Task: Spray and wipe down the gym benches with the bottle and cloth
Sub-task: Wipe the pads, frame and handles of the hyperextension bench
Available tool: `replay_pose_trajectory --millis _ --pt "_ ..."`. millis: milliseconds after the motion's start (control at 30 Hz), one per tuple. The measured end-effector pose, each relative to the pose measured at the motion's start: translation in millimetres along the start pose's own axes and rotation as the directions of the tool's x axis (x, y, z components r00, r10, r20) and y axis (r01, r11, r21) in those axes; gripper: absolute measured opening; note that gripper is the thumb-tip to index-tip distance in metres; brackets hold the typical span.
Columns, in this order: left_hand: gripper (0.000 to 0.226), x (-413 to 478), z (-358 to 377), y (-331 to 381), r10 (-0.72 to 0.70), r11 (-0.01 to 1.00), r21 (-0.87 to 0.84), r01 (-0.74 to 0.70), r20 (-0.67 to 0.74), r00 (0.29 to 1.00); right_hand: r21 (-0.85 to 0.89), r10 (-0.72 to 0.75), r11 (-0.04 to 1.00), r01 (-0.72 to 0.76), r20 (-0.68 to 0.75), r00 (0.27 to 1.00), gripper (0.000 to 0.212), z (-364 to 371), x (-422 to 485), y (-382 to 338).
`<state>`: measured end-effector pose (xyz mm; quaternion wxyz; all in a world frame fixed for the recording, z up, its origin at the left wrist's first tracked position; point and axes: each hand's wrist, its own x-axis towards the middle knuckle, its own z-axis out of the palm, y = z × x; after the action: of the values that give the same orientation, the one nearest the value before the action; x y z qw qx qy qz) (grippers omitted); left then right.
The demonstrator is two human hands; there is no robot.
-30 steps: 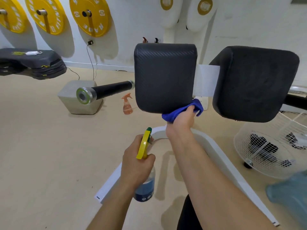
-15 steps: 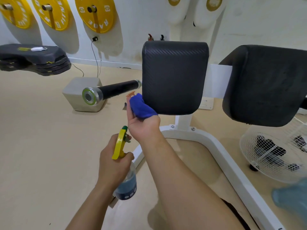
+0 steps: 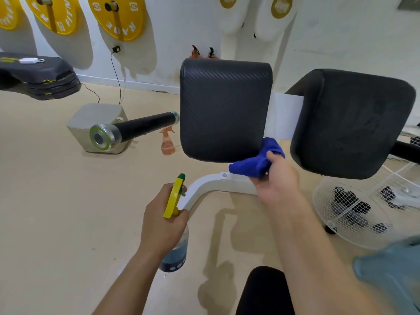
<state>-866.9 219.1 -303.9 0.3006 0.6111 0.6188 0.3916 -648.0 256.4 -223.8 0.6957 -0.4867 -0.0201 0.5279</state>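
Two black bench pads stand side by side on a white frame [image 3: 204, 185]: the left pad [image 3: 225, 105] and the right pad [image 3: 350, 123]. My right hand [image 3: 279, 178] grips a blue cloth [image 3: 256, 161] pressed against the lower right corner of the left pad. Below and to the left, my left hand [image 3: 161, 221] holds a spray bottle [image 3: 175, 196] upright, with a yellow trigger head and blue liquid, its nozzle pointing toward the pads. The bottle's middle is hidden by my fingers.
An orange spray bottle [image 3: 167, 142] stands on the beige floor beside a black roller bar [image 3: 141, 126] and grey box [image 3: 97, 117]. A white floor fan [image 3: 363, 208] lies at right. Black stacked mats [image 3: 38, 76] sit at left; yellow weight plates [image 3: 118, 17] hang on the wall.
My right hand has swept the blue cloth along the left pad's lower edge, from its left corner back to its right corner. My left hand with the bottle has stayed roughly in place.
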Motion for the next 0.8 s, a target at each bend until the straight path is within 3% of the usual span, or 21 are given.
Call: replay_pose_trajectory --millis 67,167,233,300,367,467,600,700,800 --pt "0.049 -1 4 2 0.005 1.0 -0.011 -0.005 0.005 1.0 -0.246 -0.241 0.941 0.234 0.0 0.971 0.015 1 -1 4" --pt "0.05 0 5 2 0.004 1.0 -0.028 -0.004 -0.007 1.0 -0.538 -0.537 0.697 0.474 0.045 0.842 0.032 -1 -5 34" --pt "0.048 1 3 3 0.018 0.999 -0.038 -0.018 -0.016 1.0 -0.587 -0.54 0.653 0.48 0.085 0.838 0.037 -8 -5 56" --pt "0.047 4 1 3 0.034 0.999 -0.036 -0.035 -0.029 0.999 -0.622 -0.375 0.674 0.399 0.177 0.91 0.036 -16 -6 77" --pt "0.048 7 -4 1 0.035 0.999 -0.031 -0.036 -0.04 0.999 -0.643 -0.249 0.66 0.388 0.3 0.921 0.03 -20 -20 92" --pt "0.047 10 -16 -2 0.035 0.998 -0.041 -0.037 -0.044 0.998 -0.56 -0.387 0.638 0.529 0.36 0.849 0.025 -8 -46 88" --pt "0.046 18 -33 -1 0.038 0.997 -0.068 -0.036 0.023 0.999 -0.469 -0.661 0.418 0.778 0.431 0.614 0.027 16 -61 56" --pt "0.045 29 -43 2 0.049 0.991 -0.126 -0.04 0.065 0.997 -0.474 -0.749 0.117 0.872 0.534 0.391 0.019 41 -56 35" --pt "0.045 38 -45 11 0.062 0.982 -0.183 -0.043 0.1 0.993 -0.47 -0.74 -0.234 0.851 0.654 0.157 0.013 66 -36 13"
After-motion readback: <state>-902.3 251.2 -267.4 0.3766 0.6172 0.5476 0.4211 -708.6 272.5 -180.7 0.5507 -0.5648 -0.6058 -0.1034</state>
